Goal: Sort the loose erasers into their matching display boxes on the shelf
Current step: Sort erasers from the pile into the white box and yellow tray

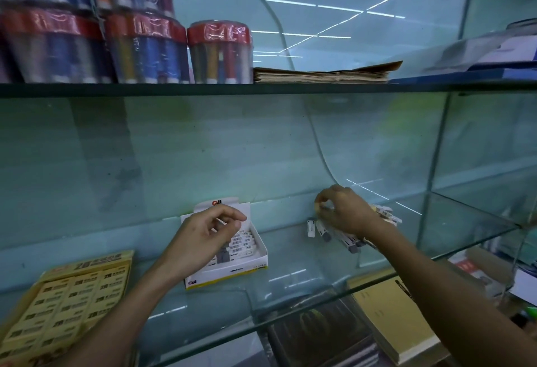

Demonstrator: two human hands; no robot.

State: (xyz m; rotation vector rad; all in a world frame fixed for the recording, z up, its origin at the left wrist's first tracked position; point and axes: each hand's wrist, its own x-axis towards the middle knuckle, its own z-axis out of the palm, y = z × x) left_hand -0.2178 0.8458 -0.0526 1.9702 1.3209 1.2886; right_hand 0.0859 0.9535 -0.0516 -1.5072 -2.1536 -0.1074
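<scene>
Loose erasers are being gathered from a pile on the glass shelf (290, 294), right of the white display box (229, 253).

The right hand (343, 212) is lowered onto the loose erasers (345, 239), and a small pale eraser (317, 207) appears to be pinched at its fingertips. The left hand (209, 236) is held over the white display box, fingers loosely curled, nothing gripped. Left of that box lies a yellow display box (64, 305), nearly full. The erasers are judged light, firm and sleeved, so they would best be taken across the short sides.
</scene>
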